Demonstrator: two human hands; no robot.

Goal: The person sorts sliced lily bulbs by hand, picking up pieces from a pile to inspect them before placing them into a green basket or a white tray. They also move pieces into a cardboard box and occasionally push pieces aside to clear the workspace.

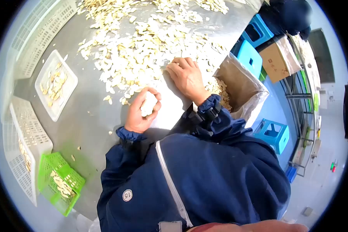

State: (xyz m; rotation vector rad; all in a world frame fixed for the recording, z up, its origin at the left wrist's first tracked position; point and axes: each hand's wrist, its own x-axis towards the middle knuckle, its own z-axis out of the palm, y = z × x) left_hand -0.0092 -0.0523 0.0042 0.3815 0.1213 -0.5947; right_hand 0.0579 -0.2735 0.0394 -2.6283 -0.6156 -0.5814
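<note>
Many pale flat slices (154,38) lie spread over the steel table (92,104). My left hand (142,111) is curled around a small stack of white slices (148,104), held just above the table in front of my body. To its right, my right hand (186,77) rests at the near edge of the slice pile, palm down with its fingers bent. Its fingertips touch the slices, and whether anything is under them is hidden.
A white tray (71,83) with some slices lies at the left. White baskets (38,135) and a green basket (79,181) line the left edge. At the right are a lined bin (255,91) with slices, blue stools (276,135), a cardboard box (272,60) and another person (284,17).
</note>
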